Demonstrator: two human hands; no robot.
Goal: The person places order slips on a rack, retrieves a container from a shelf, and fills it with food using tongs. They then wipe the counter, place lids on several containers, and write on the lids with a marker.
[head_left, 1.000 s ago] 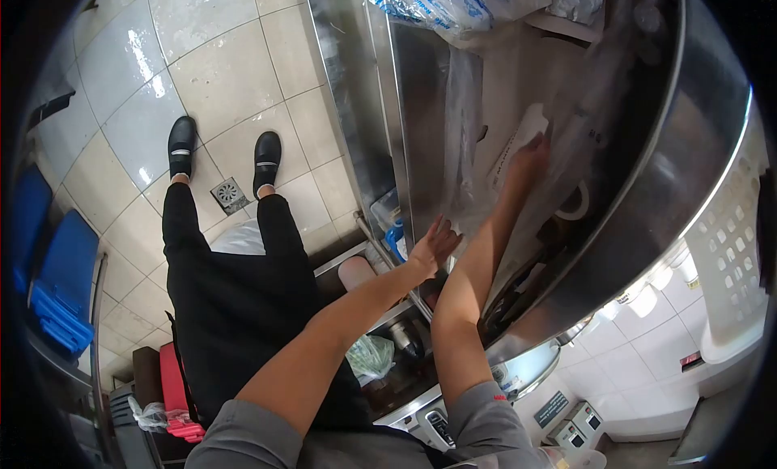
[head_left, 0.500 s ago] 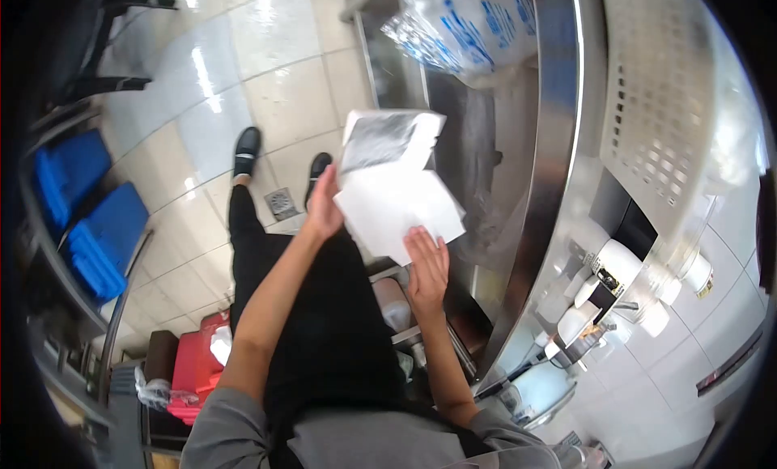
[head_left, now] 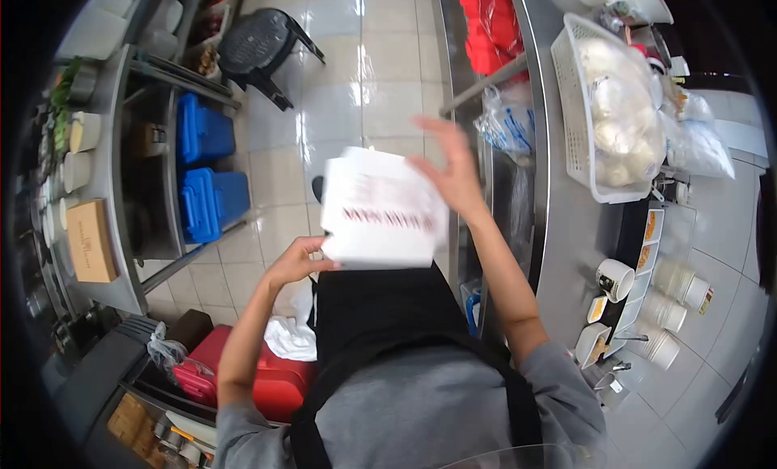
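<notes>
A white takeout box (head_left: 380, 238) with dark red lettering is held up in front of my black apron, its surface blurred by motion. My left hand (head_left: 298, 260) grips its lower left corner, thumb and fingers closed at the edge. At the upper right side, my right hand (head_left: 451, 171) is raised with its fingers spread. Its thumb overlaps the top right of the box in this view. The box's underside is hidden from me.
To the right runs a steel counter (head_left: 550, 258) with a white basket (head_left: 579, 157) of bagged pale rounds, plus cups and trays. Left are blue bins (head_left: 212, 202) under a shelf and a brown carton (head_left: 91, 241). A black stool (head_left: 267, 52) stands ahead; red containers (head_left: 279, 388) lie lower left.
The view has shifted, showing more counter and shelf. The folded white pieces now appear as a box with its lettered face up. My right hand has lifted from the face to the upper right.
</notes>
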